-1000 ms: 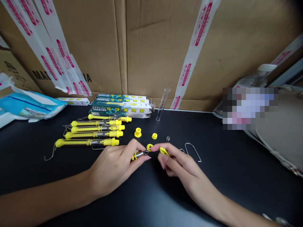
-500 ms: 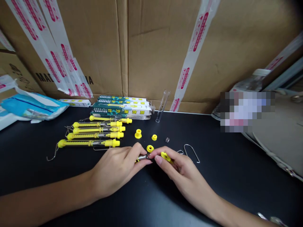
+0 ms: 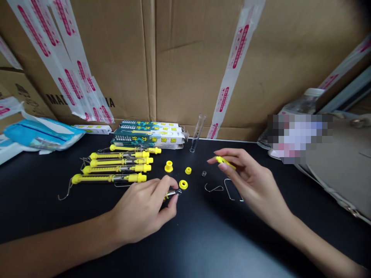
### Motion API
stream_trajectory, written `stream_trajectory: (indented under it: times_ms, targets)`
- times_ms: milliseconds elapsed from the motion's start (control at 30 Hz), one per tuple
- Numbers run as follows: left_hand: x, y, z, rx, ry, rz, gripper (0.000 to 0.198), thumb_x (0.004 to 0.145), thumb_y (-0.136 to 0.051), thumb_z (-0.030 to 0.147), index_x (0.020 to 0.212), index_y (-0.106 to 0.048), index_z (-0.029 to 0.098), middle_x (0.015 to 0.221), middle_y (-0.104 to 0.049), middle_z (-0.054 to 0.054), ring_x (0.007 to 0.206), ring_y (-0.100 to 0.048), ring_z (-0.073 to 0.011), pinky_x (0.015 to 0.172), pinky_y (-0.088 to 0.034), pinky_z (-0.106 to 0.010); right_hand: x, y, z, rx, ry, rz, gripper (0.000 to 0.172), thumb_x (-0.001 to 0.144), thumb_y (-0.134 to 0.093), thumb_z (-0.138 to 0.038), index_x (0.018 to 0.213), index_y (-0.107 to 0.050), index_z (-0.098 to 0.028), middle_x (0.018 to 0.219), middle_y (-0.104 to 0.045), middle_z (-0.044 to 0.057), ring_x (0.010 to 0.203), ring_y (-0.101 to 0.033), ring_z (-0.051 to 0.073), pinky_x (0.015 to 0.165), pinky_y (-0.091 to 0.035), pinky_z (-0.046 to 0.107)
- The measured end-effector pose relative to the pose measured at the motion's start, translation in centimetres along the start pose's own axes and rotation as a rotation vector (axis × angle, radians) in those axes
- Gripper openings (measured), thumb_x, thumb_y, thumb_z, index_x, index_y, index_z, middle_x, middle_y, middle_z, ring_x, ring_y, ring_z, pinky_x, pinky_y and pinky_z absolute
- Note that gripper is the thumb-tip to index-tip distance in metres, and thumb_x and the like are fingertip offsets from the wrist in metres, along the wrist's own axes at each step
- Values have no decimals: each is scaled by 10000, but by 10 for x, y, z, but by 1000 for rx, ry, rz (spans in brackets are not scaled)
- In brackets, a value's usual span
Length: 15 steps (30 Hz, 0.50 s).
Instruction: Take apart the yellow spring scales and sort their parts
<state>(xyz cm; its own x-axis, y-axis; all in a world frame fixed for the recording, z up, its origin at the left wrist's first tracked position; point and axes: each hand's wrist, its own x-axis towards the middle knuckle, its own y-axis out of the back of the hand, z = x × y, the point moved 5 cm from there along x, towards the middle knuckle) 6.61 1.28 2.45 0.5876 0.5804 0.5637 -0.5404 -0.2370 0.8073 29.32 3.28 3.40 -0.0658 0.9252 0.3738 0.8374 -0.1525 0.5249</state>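
My left hand (image 3: 142,208) grips a partly assembled spring scale (image 3: 171,194), with its short metal end showing past the fingers. Between finger and thumb, my right hand (image 3: 252,179) pinches a small yellow plastic piece (image 3: 225,162) above the table. Nearest my left hand lies a yellow plastic ring (image 3: 183,184). Farther up are a yellow plastic cap (image 3: 168,166), a smaller yellow ring (image 3: 188,170) and a tiny metal spring (image 3: 204,173). Below my right fingers lie a bent wire hook (image 3: 213,188) and a wire loop (image 3: 232,191).
Several finished spring scales (image 3: 110,178) lie in a row on the black table (image 3: 203,239). Behind them are stacked printed boxes (image 3: 147,136) and a glass test tube (image 3: 197,133). Taped cardboard cartons (image 3: 191,65) form the back. A blue package (image 3: 43,133) lies left; a plastic bottle (image 3: 303,104) stands right.
My right hand has moved up and to the right, away from my left hand, carrying the yellow piece. The yellow ring and wire hook have shifted slightly. My left hand stays nearly still.
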Motion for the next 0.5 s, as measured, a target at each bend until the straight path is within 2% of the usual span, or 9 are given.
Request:
stream_trajectory:
  times_ms: [67, 267, 367, 500]
  targets:
    - [1, 1, 0, 1, -6, 7, 79, 934, -489, 173, 994, -538, 189, 780, -698, 34, 642, -707, -147, 565, -508, -274, 6, 7, 4, -100, 30, 7, 228, 968, -585, -416, 1121, -639, -256, 1088, -716, 52, 963, -662, 212, 672, -471, 278]
    - [1, 0, 0, 18, -19, 13, 81, 939, -492, 172, 1004, -538, 187, 805, -703, 26, 647, -705, -149, 581, -513, -281, 19, 16, 15, -402, 107, -38, 210, 939, -622, -388, 1023, -755, -250, 1006, -703, 77, 798, -644, 208, 686, -518, 340]
    - [0, 0, 0, 38, -27, 16, 95, 950, -480, 167, 1024, -538, 184, 831, -712, 15, 664, -710, -154, 588, -523, -284, 22, 14, 25, -430, 80, -82, 192, 938, -617, -341, 1011, -760, -237, 982, -716, 75, 787, -668, 207, 689, -536, 342]
    - [0, 0, 0, 80, -52, 27, 111, 968, -458, 157, 1050, -530, 179, 847, -718, -2, 692, -714, -159, 614, -540, -280, 22, 10, 35, -419, 85, -127, 185, 933, -605, -313, 1002, -750, -221, 1007, -735, 76, 873, -707, 226, 779, -559, 364]
